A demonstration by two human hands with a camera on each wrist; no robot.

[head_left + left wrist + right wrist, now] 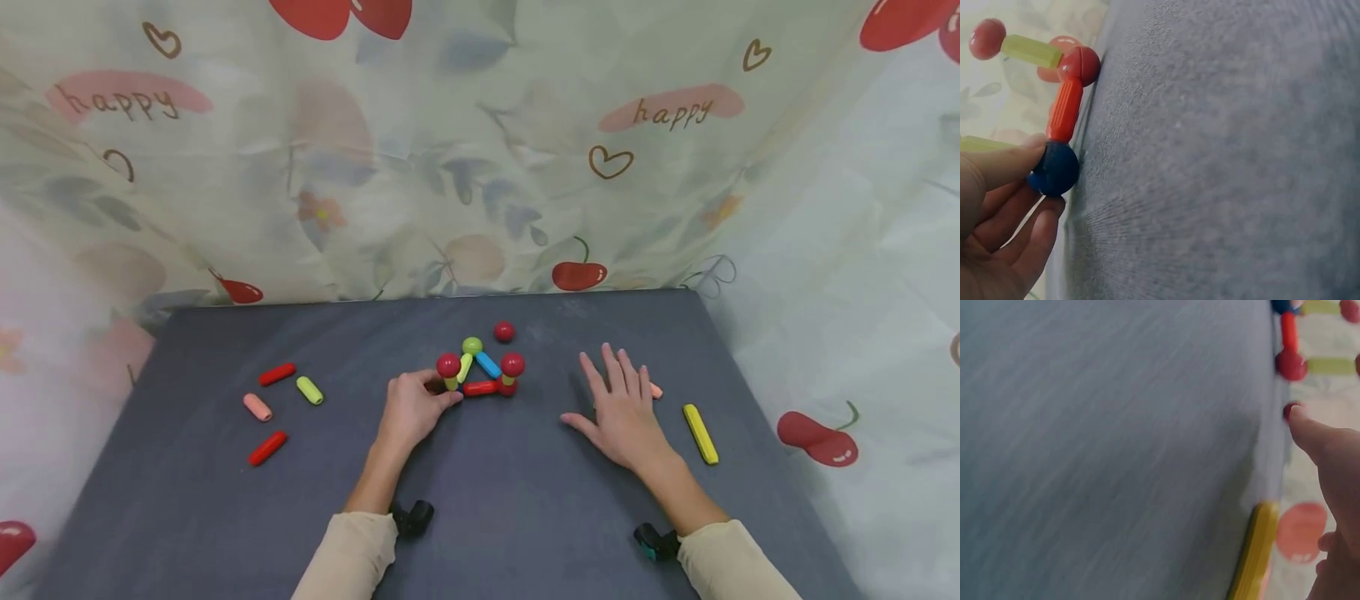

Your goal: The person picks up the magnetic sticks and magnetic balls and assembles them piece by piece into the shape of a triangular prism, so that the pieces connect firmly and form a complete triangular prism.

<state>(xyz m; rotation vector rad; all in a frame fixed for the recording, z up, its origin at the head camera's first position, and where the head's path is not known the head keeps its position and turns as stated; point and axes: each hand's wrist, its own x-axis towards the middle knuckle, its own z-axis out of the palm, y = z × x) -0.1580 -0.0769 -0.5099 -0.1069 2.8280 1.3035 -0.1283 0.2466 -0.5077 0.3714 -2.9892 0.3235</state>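
Observation:
My left hand (408,410) pinches a dark blue ball (1057,167) at the near left corner of a small ball-and-stick frame. A red stick (480,388) joins this ball to a red ball (1080,66) at the near right corner. Yellow-green and blue sticks (488,364) run back to a green ball (472,345). Above the two near corners, short upright yellow-green sticks carry red balls (513,364). My right hand (622,417) is spread with straight fingers, over the table to the right, and holds nothing. It partly hides a pink stick (656,391).
A loose red ball (504,332) lies behind the frame. To the right is a long yellow stick (700,433). Leftward lie two red sticks (267,448), a pink stick (257,407) and a yellow-green stick (309,390). A patterned curtain (465,167) borders the dark table's back edge.

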